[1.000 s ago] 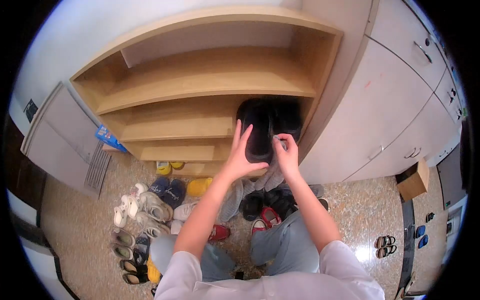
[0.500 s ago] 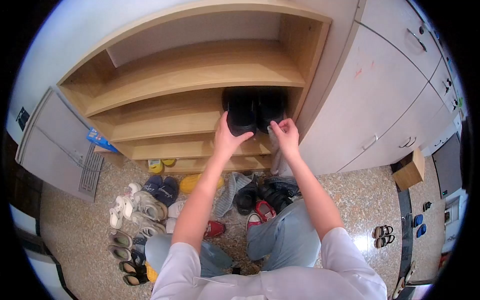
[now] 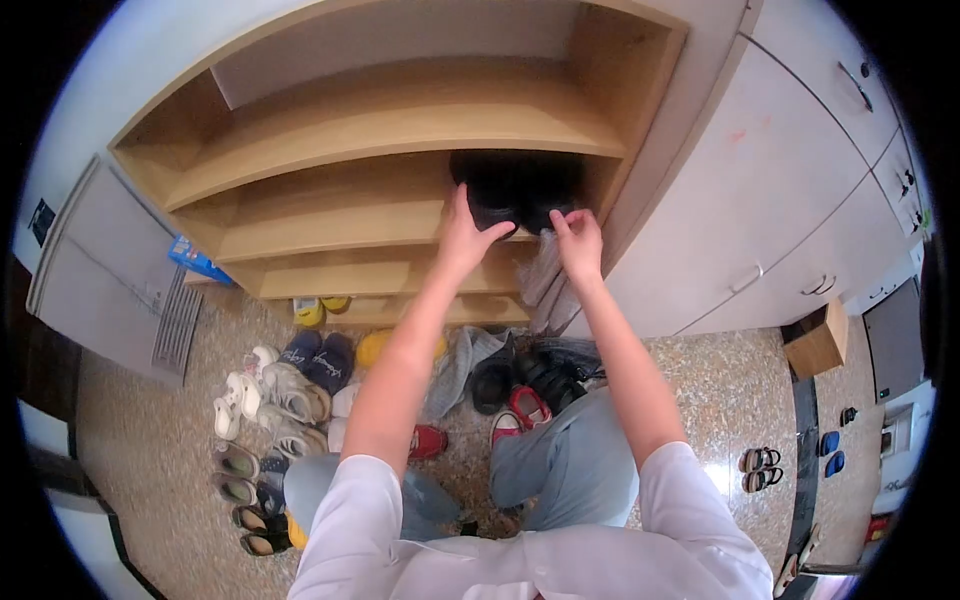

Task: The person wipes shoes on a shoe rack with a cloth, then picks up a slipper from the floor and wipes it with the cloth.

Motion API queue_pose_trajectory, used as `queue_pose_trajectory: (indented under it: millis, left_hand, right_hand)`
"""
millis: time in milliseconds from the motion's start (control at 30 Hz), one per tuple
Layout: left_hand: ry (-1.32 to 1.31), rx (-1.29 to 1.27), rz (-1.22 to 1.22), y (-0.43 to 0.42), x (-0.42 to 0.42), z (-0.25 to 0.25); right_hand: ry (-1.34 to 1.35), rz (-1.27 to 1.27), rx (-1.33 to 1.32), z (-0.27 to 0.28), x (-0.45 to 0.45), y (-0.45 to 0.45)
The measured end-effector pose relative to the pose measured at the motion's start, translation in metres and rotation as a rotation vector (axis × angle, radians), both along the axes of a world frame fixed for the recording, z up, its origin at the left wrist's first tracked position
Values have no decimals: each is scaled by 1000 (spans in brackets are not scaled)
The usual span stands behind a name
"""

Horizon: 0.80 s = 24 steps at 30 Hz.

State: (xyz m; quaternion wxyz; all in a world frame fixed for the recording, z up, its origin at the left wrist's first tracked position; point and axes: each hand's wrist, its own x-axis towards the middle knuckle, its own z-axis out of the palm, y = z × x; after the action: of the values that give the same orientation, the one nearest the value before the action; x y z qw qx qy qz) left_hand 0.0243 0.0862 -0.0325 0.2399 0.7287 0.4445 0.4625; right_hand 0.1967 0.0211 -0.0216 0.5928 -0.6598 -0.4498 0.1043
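Have pushed black shoes [image 3: 490,207] deeper than one second ago, toward twelve o'clock, into the wooden shelf [image 3: 330,205]; so, seemingly almost in place. Spreading left hand [image 3: 483,212] around one shoe's end, cannot tell if gripping; pinching with right hand [image 3: 576,232] grey cloth [image 3: 545,288], hanging toward seven o'clock.

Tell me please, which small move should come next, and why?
I would probably ease the black shoes a little farther back on the shelf: their near ends lie close to its front edge. The left hand is spread around one shoe's near end, and the right hand is at the other, with grey cloth-like material hanging below it.
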Motion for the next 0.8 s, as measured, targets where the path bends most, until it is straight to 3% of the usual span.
queue_pose_trajectory:
  millis: [100, 167, 200, 267, 333, 400, 567, 667, 733, 800]
  left_hand:
    - [24, 63, 63, 0, 1, -2]
    - [9, 52, 66, -4, 2, -1]
    - [-7, 42, 67, -7, 2, 1]
    - [-16, 44, 79, -12, 1, 4]
    - [-25, 49, 88, -17, 0, 3]
    - [-36, 166, 83, -28, -1, 1]
    - [-24, 145, 156, -52, 4, -1]
    - [-6, 99, 234, -48, 17, 1]
    - [-55, 38, 228, -43, 24, -5]
    - [-71, 21, 217, -44, 26, -9]
  right_hand:
    - [17, 17, -20, 0, 1, 1]
    - [466, 220, -42, 3, 0, 0]
    - [464, 224, -46, 13, -4, -3]
    - [972, 488, 26, 43, -14, -14]
    - [1002, 578, 12, 50, -14, -18]
    - [936, 598, 66, 53, -14, -20]
    - [803, 533, 37, 48, -15, -36]
    - [605, 535, 199, 52, -17, -27]
    - [-151, 515, 259, 65, -25, -9]
    - [-440, 626, 22, 59, -33, 13]
